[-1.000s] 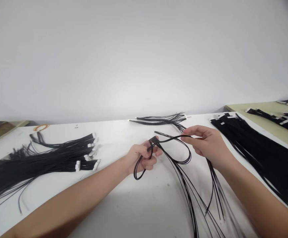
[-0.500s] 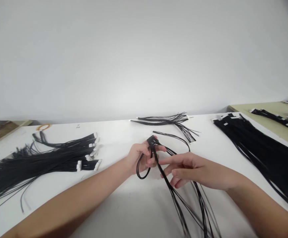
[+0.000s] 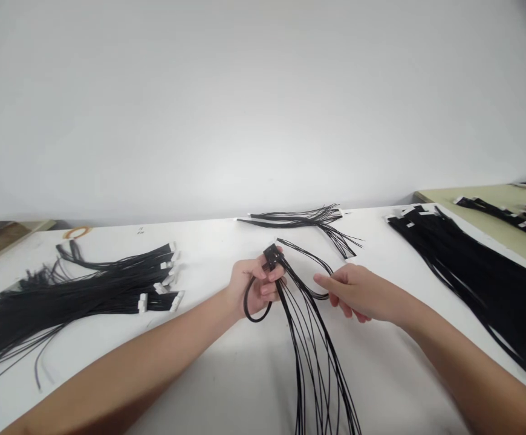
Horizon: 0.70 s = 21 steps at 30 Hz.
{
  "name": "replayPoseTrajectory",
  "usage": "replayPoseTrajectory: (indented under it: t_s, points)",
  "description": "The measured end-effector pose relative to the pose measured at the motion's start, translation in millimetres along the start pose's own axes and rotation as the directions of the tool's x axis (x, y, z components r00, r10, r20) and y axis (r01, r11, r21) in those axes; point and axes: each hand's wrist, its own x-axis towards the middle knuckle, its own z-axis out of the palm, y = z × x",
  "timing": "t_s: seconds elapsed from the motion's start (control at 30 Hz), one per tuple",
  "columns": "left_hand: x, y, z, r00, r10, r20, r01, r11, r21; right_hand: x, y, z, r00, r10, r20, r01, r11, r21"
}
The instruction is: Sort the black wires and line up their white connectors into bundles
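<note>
My left hand (image 3: 256,284) is closed on a black connector (image 3: 272,256) with thin black wires coming out of it. A small wire loop (image 3: 245,302) hangs beside the left fingers, and a long fan of loose wires (image 3: 315,356) runs down from the connector toward the near edge of the view. My right hand (image 3: 358,293) sits to the right, thumb and fingers pinched around a few black wires (image 3: 306,249) that curve over from the connector. Where these wires go inside the right fingers is hidden.
On the white table (image 3: 199,374), a thick pile of black cables (image 3: 77,290) with white connectors lies left. A smaller bundle (image 3: 299,220) lies behind my hands, and another big pile (image 3: 480,284) lies right. An orange ring (image 3: 77,232) sits at the far left.
My right hand has gone from spread fingers among the wires to a pinch on a few of them, slightly higher. The other wires now hang fanned out below the connector.
</note>
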Motion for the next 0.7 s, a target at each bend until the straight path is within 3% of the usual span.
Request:
replayPoseTrajectory:
  t_s: [0.1,0.17,0.27,0.4,0.57,0.7]
  points:
    - [0.1,-0.5,-1.1,0.999,0.035,-0.001,-0.035,0.999,-0.029,-1.1,0.4,2.8,0.994,0.006,0.112,-0.009,1.0,0.022]
    - [0.1,0.0,-1.3,0.999,0.041,0.001,-0.04,0.998,-0.041,0.9,1.9,4.7,0.992,-0.016,0.128,0.004,0.996,0.087]
    - [0.2,1.1,-0.2,0.999,0.027,0.021,-0.026,0.999,-0.042,6.7,4.0,6.9,0.998,-0.061,-0.025,0.065,0.97,0.235]
    - [0.2,1.5,4.0,0.999,-0.017,0.046,0.017,1.0,0.009,14.3,3.1,7.4,0.961,-0.068,-0.267,0.185,0.878,0.442]
    - [0.1,0.9,8.7,0.998,-0.061,-0.02,0.062,0.994,0.087,18.5,0.1,4.3,0.923,-0.042,-0.383,0.299,0.705,0.643]
    - [1.8,2.4,10.0,0.99,-0.132,-0.055,0.138,0.983,0.12,17.5,-1.2,2.6,0.89,-0.04,-0.454,0.386,0.595,0.705]
